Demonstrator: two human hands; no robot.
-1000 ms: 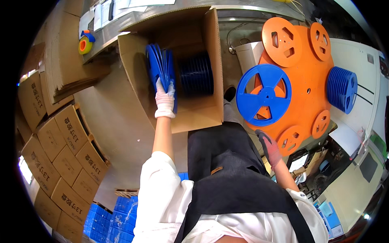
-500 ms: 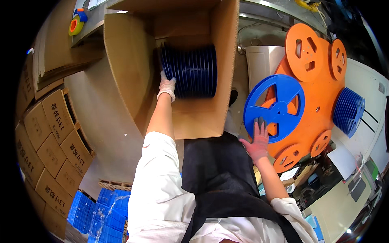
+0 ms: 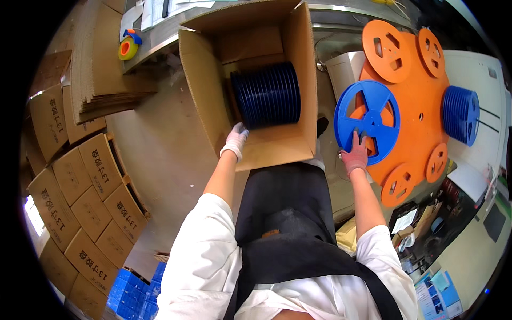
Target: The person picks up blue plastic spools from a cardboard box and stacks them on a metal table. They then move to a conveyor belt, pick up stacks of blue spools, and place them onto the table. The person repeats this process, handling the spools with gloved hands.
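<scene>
Left of centre, the left hand [image 3: 234,142], empty, fingers loosely bent, is at the lower edge of a cardboard box [image 3: 205,80], just beside the dark blue reels [image 3: 266,96] inside. Right of centre, the right hand [image 3: 356,156] touches a blue reel [image 3: 375,118] over an orange disc [image 3: 409,140]; whether it grips, I cannot tell.

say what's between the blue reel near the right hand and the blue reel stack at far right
In the head view, part of the large orange disc, including its small hole, lies between them.
</scene>
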